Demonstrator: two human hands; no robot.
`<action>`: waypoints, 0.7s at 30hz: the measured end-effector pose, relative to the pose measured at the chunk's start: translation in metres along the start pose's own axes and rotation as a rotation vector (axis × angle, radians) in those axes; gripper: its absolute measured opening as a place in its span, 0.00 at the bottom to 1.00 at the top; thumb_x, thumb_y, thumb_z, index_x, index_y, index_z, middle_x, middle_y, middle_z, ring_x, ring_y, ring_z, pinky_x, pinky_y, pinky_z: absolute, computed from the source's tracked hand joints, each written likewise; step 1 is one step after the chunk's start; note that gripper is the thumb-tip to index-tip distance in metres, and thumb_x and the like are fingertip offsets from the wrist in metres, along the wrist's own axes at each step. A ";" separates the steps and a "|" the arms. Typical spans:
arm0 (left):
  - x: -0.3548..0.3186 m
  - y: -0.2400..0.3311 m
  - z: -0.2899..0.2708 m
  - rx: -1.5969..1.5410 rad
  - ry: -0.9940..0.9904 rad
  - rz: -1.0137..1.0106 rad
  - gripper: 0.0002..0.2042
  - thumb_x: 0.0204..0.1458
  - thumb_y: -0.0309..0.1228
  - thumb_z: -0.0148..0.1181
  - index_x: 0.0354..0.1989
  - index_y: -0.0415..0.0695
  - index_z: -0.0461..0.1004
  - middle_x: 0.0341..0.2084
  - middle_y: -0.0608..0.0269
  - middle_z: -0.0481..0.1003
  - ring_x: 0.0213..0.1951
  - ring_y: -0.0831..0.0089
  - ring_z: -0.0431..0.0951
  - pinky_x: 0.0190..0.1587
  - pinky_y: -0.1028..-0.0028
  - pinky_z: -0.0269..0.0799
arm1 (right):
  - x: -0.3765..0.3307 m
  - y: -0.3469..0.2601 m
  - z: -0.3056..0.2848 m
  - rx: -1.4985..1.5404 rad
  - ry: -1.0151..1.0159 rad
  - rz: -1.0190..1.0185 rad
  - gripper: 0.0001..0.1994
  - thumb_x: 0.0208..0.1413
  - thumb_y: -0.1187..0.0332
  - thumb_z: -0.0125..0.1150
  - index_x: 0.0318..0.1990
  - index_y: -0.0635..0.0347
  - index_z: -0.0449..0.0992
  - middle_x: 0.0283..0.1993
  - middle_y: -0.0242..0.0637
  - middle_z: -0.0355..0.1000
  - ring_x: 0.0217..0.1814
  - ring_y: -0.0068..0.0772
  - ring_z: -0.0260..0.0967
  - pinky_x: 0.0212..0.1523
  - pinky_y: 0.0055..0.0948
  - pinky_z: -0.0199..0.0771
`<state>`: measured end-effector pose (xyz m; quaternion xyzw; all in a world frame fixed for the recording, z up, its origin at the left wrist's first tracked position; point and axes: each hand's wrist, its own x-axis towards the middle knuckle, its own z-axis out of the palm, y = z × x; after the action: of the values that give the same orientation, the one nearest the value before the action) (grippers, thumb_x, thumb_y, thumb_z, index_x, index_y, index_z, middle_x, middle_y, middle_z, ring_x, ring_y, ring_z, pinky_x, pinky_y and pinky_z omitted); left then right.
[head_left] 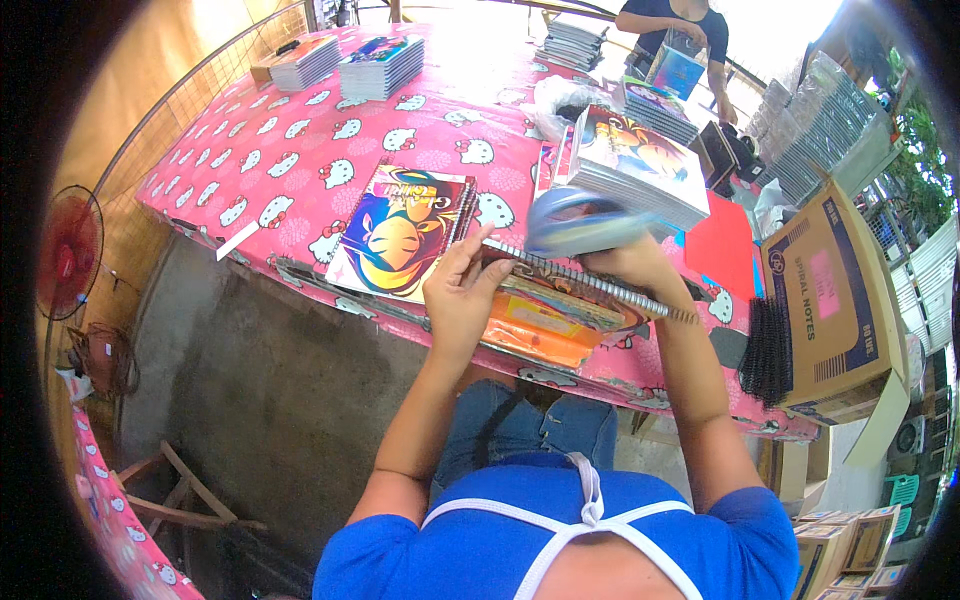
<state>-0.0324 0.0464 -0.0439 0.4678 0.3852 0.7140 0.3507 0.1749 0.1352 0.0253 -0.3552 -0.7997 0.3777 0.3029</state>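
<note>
Left hand (458, 295): fingers pinch the near end of the wire coil (590, 282) on a notebook (560, 300).
Right hand (625, 258): closed around a blue tool (585, 222) (blurry), just above the coil.
Beside the left fingers: a bright notebook (400, 232) on the pink table (300, 160).
</note>
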 end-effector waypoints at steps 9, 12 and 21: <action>0.021 0.017 0.006 -0.226 -0.091 -0.113 0.09 0.42 0.20 0.69 0.32 0.36 0.75 0.31 0.64 0.75 0.34 0.83 0.73 0.38 0.80 0.70 | -0.070 0.097 0.003 -0.739 0.168 0.073 0.19 0.40 0.64 0.66 0.41 0.59 0.71 0.48 0.51 0.68 0.49 0.56 0.67 0.47 0.45 0.70; 0.042 0.028 0.007 -0.063 -0.155 0.256 0.10 0.41 0.20 0.70 0.31 0.39 0.75 0.26 0.66 0.75 0.32 0.83 0.73 0.34 0.80 0.68 | -0.105 0.086 0.006 -0.732 0.312 -0.003 0.25 0.43 0.59 0.66 0.48 0.61 0.69 0.55 0.55 0.63 0.56 0.56 0.63 0.55 0.44 0.64; -0.027 0.119 0.023 0.559 -0.342 0.795 0.10 0.40 0.17 0.65 0.32 0.40 0.76 0.35 0.56 0.78 0.33 0.63 0.78 0.37 0.68 0.76 | -0.213 0.092 -0.004 -0.920 0.408 0.318 0.24 0.52 0.60 0.60 0.53 0.64 0.68 0.48 0.50 0.67 0.51 0.51 0.64 0.51 0.43 0.64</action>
<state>-0.0190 -0.0265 0.0558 0.7640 0.2908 0.5753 -0.0284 0.3295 0.0094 -0.0936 -0.6349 -0.7436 -0.0481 0.2041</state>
